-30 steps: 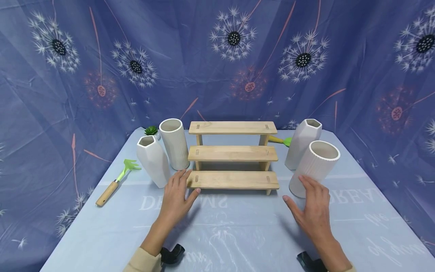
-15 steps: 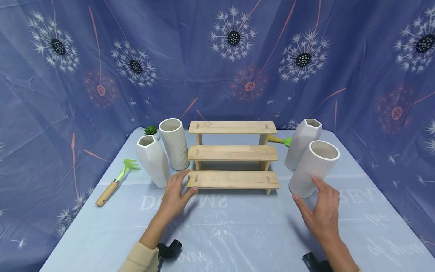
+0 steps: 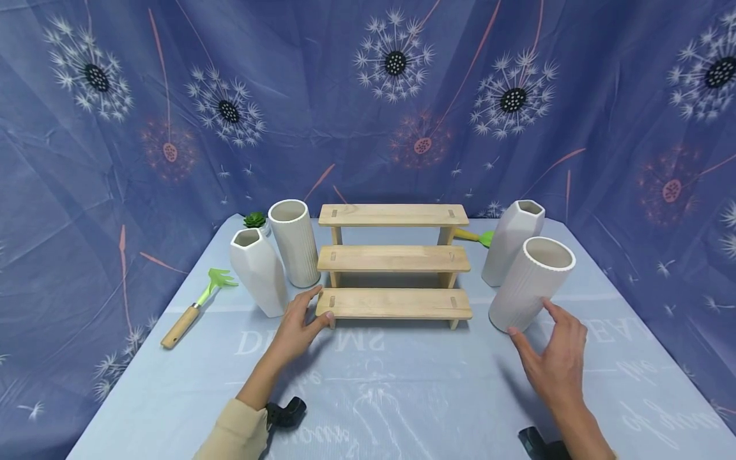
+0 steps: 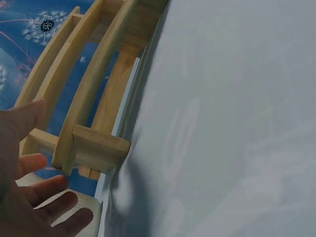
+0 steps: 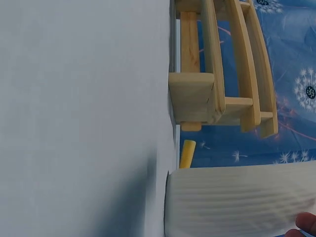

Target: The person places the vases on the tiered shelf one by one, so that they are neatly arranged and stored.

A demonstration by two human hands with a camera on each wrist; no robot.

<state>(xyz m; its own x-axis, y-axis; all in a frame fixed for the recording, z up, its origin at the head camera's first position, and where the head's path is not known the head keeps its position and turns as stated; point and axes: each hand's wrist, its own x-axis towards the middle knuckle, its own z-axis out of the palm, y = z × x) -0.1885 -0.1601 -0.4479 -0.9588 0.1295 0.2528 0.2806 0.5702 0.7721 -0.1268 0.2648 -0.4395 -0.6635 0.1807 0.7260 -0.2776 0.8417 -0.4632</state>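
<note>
A three-tier wooden stand [image 3: 393, 303] sits mid-table. My left hand [image 3: 296, 329] is at the left end of its lowest shelf, fingers spread apart in the left wrist view; whether they touch the wood I cannot tell. On the right, my right hand [image 3: 554, 358] is beside a ribbed white cylinder vase [image 3: 526, 287], its thumb and index finger apart at the vase's lower right side. Contact there is unclear. In the right wrist view, fingertips [image 5: 306, 222] show at the edge near the ribbed vase [image 5: 232, 202]. Neither hand grips anything.
A faceted white vase [image 3: 512, 246] stands behind the ribbed one. Another faceted vase [image 3: 261, 275] and a ribbed vase [image 3: 296, 246] stand left of the stand. A green hand rake [image 3: 198, 310], a small succulent [image 3: 255, 220] and a yellow-handled green tool [image 3: 471, 236] lie around them.
My right hand has moved rightward along the front of the ribbed vase to its lower right side. My left hand has shifted slightly left and down. The vases and stand stay put.
</note>
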